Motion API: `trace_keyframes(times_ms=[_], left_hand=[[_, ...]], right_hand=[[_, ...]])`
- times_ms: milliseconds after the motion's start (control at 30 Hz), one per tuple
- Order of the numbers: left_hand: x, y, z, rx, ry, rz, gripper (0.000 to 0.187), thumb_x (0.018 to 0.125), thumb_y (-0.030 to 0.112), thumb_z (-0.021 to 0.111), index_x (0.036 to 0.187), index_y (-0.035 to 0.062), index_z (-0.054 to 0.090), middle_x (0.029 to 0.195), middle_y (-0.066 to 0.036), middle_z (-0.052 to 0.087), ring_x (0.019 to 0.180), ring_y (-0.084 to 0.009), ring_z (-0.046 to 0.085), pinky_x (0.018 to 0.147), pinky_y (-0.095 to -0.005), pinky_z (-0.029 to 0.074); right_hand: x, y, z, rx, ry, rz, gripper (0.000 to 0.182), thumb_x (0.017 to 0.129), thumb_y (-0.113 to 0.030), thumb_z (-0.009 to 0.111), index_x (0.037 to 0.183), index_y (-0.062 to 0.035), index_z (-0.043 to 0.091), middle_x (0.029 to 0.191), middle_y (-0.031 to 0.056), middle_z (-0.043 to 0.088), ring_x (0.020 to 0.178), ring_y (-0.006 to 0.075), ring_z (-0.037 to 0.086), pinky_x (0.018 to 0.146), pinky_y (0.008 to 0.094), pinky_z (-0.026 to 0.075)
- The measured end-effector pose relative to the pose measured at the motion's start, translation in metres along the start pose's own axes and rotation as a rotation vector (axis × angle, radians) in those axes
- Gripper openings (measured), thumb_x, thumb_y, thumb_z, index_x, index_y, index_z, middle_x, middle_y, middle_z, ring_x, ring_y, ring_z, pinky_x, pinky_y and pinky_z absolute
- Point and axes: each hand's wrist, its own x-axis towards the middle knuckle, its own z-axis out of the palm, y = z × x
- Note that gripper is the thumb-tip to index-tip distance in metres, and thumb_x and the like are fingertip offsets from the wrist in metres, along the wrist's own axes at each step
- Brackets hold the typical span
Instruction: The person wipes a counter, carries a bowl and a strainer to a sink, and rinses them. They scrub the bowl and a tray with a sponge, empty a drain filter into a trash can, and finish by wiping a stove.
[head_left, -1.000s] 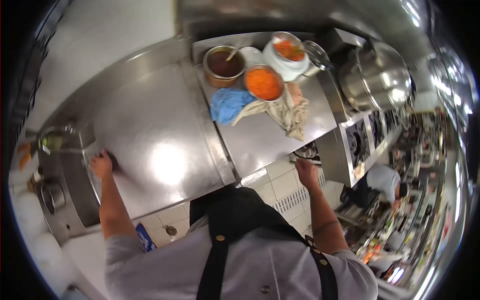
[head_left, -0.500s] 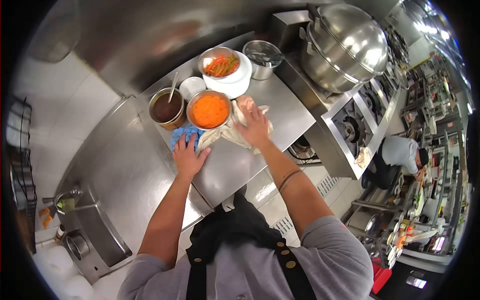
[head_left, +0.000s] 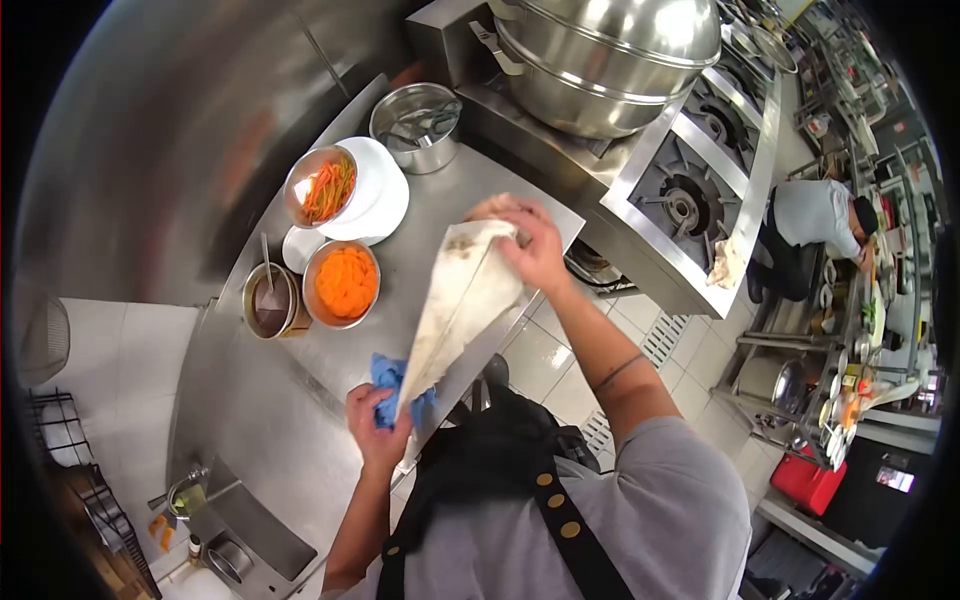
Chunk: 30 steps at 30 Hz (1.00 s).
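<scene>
A stained white cloth [head_left: 462, 300] is stretched between my two hands above the steel counter [head_left: 420, 240]. My right hand [head_left: 537, 250] is closed on its upper end, with a pinkish cloth [head_left: 492, 206] bunched beside the fingers. Lower down, my left hand [head_left: 378, 428] grips a crumpled blue cloth [head_left: 388, 374], and the white cloth's narrow end reaches that same hand. To the left of the cloths stands a metal bowl of orange carrot slices [head_left: 346, 283]. Next to it is a container of brown sauce [head_left: 270, 302] with a spoon handle sticking out.
A bowl of carrot and green strips [head_left: 328, 192] rests by stacked white plates [head_left: 385, 195]. Behind them is a steel pot [head_left: 418, 130] with utensils. A large domed steamer [head_left: 610, 70] and gas burners [head_left: 685, 205] stand right. Another person [head_left: 815, 225] bends over a far counter.
Both hands have lifted the cloths off the counter beside the bowls and drawn them toward me, stretching the white one out. My view has shifted, so the bowls appear further left.
</scene>
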Motion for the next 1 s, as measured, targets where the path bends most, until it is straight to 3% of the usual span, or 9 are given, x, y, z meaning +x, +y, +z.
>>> trace_keyframes(times_ms=[67,167,267,333,433,600,767,833,1000], left_hand=[[0.007,0.005,0.014,-0.039,-0.056,0.008,0.035,0.064,0.004,0.077,0.097,0.0058,0.068,0.103,-0.016,0.06,0.095,-0.0328,0.063,0.083,-0.04,0.052],[0.016,0.021,0.012,-0.146,-0.125,0.022,0.033,0.062,0.002,0.074,0.094,0.0054,0.068,0.104,-0.017,0.061,0.091,-0.0317,0.064,0.079,-0.0385,0.053],[0.007,0.024,-0.027,-0.202,-0.045,-0.031,0.033,0.059,0.001,0.069,0.092,0.0046,0.066,0.103,-0.018,0.062,0.091,-0.0323,0.064,0.081,-0.0386,0.052],[-0.004,0.024,-0.061,-0.259,0.008,-0.207,0.03,0.06,0.003,0.061,0.089,0.0051,0.062,0.101,-0.018,0.062,0.097,-0.0299,0.061,0.088,-0.0397,0.049],[-0.02,0.004,-0.075,-0.384,0.166,-0.394,0.026,0.064,0.0,0.054,0.089,0.006,0.06,0.102,-0.015,0.061,0.1,-0.028,0.06,0.089,-0.0387,0.049],[-0.013,-0.066,-0.047,-0.974,0.264,-0.784,0.019,0.078,0.006,0.05,0.096,0.008,0.056,0.101,-0.01,0.06,0.095,-0.0236,0.06,0.088,-0.0351,0.052],[0.039,-0.12,0.01,-1.247,0.335,-1.028,0.023,0.094,0.02,0.054,0.11,0.0052,0.059,0.108,-0.012,0.063,0.094,-0.0265,0.067,0.086,-0.0408,0.057],[0.073,-0.109,0.027,-0.92,0.261,-1.082,0.034,0.095,0.031,0.055,0.116,0.0048,0.059,0.104,-0.013,0.069,0.095,-0.0276,0.07,0.087,-0.0419,0.057],[0.098,-0.135,0.054,-1.036,0.247,-1.164,0.037,0.093,0.03,0.058,0.118,0.0021,0.057,0.1,-0.013,0.07,0.089,-0.0275,0.071,0.084,-0.0414,0.058]], right_hand=[[0.021,0.009,-0.002,-0.349,0.012,-0.195,0.059,0.08,-0.039,0.076,0.131,-0.0123,0.065,0.144,0.0203,0.052,0.13,0.0372,0.054,0.107,0.05,0.042],[0.027,0.033,0.021,-0.796,-0.072,-0.119,0.078,0.082,-0.057,0.07,0.146,-0.0158,0.053,0.16,0.0204,0.035,0.144,0.0437,0.036,0.117,0.0582,0.026],[0.052,0.059,0.04,-0.737,-0.009,-0.067,0.092,0.081,-0.069,0.063,0.155,-0.0195,0.041,0.163,0.0212,0.028,0.15,0.0461,0.024,0.119,0.0636,0.016],[0.063,0.045,0.058,-0.861,-0.05,-0.011,0.087,0.087,-0.066,0.059,0.157,-0.0191,0.037,0.164,0.0218,0.027,0.149,0.0458,0.026,0.119,0.0617,0.018],[0.061,0.025,0.112,-0.898,-0.06,-0.056,0.069,0.094,-0.039,0.056,0.155,-0.0142,0.036,0.163,0.019,0.028,0.149,0.0429,0.026,0.121,0.0595,0.02],[-0.015,-0.021,0.168,-0.843,-0.372,-0.221,0.07,0.092,-0.035,0.059,0.156,-0.0167,0.036,0.161,0.017,0.032,0.149,0.0404,0.028,0.121,0.0562,0.022],[-0.082,-0.028,0.124,-0.459,-0.494,-0.537,0.058,0.081,-0.02,0.07,0.138,-0.0135,0.058,0.154,0.0092,0.044,0.144,0.0331,0.039,0.115,0.0593,0.031],[-0.071,-0.017,0.092,-0.625,-0.51,-0.53,0.053,0.081,-0.017,0.07,0.133,-0.0151,0.062,0.152,0.0074,0.046,0.144,0.0317,0.04,0.113,0.062,0.032],[0.037,0.053,0.045,-0.801,-0.028,-0.294,0.051,0.088,-0.02,0.064,0.138,-0.0148,0.055,0.152,0.0163,0.046,0.142,0.038,0.039,0.11,0.0628,0.033]])
